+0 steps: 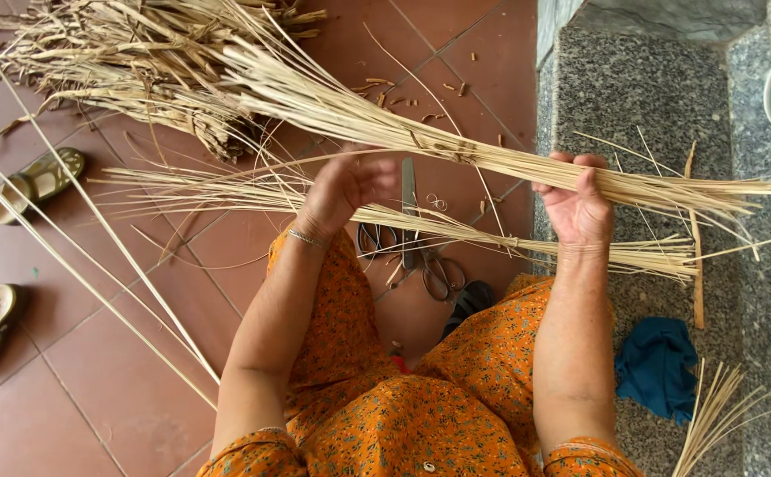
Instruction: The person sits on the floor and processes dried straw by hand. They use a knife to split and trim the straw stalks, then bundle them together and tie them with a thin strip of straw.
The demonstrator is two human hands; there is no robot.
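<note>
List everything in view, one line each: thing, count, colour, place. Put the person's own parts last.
bundle of thin straw stalks: one, pale straw, held across the middle of the view in both hands
lower bundle of stalks: one, pale straw, lying just below the held one
heap of dry stalks: one, tan, top left on the floor
scissors: at least two pairs, dark metal, on the tiles under the bundles
sandals: two, olive, left edge
cloth: one, teal blue, on the grey stone at right
small stalk bunch: one, pale, bottom right
floor tiles: red-brown, left and centre
bracelet: one, silver, left wrist
left hand: gripping the stalks
right hand: gripping the stalks
</note>
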